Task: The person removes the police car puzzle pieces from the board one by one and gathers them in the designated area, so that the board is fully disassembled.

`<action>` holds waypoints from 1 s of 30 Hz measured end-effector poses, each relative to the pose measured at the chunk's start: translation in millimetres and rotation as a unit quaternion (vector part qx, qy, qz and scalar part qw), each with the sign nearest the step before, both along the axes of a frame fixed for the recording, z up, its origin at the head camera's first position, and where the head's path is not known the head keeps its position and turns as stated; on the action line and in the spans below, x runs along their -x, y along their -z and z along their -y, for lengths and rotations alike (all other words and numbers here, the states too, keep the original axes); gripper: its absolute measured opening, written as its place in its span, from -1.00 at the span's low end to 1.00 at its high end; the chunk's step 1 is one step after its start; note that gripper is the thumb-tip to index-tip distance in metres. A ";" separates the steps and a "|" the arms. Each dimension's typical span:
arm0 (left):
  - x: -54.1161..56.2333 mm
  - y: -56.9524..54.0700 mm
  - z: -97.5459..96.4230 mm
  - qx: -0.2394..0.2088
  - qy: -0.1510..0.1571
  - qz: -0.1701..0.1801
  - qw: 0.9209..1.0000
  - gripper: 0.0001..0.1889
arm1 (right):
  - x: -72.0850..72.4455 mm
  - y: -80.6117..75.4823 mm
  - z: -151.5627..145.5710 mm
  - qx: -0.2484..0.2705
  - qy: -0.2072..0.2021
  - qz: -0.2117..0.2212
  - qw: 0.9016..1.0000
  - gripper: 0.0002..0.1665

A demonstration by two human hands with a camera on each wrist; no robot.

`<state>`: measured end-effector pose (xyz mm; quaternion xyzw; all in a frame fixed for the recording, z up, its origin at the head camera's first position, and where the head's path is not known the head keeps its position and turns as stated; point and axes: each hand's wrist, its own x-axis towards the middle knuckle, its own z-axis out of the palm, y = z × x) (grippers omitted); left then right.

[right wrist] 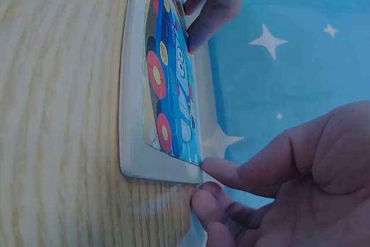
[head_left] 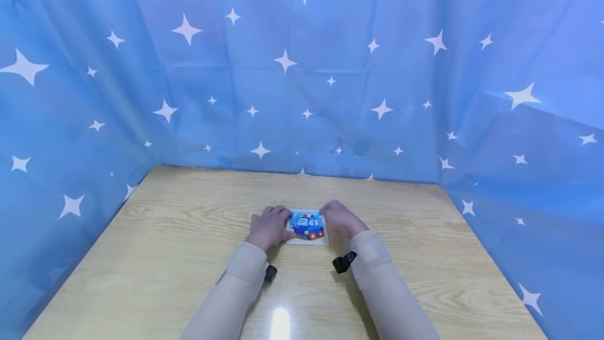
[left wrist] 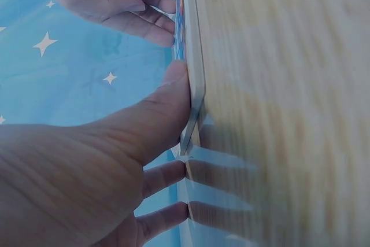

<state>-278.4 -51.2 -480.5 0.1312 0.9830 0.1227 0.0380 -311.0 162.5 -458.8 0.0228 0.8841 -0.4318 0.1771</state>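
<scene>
A small flat picture board (head_left: 308,242) with a white border lies on the table, showing a blue cartoon police car (head_left: 306,226). My left hand (head_left: 269,227) holds its left end, the thumb pressing the near rim. Two fingers of that hand reach down to the tabletop beside the board in the left wrist view. At the far right corner is my right hand (head_left: 342,218). One fingertip (right wrist: 214,167) touches the picture's corner, while the other fingers are bent just outside the rim.
The board lies on a light wood-grain table (head_left: 189,277). A blue curtain with white stars (head_left: 283,93) hangs behind the table and along both sides. Black wrist cameras (head_left: 344,262) sit on both sleeves. Light glares off the near tabletop.
</scene>
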 end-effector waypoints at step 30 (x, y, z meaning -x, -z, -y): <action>3.4 0.6 0.1 0.024 0.004 0.012 1.000 -0.29 | 3.1 3.1 -2.3 -0.017 -0.006 -0.009 1.000 -0.49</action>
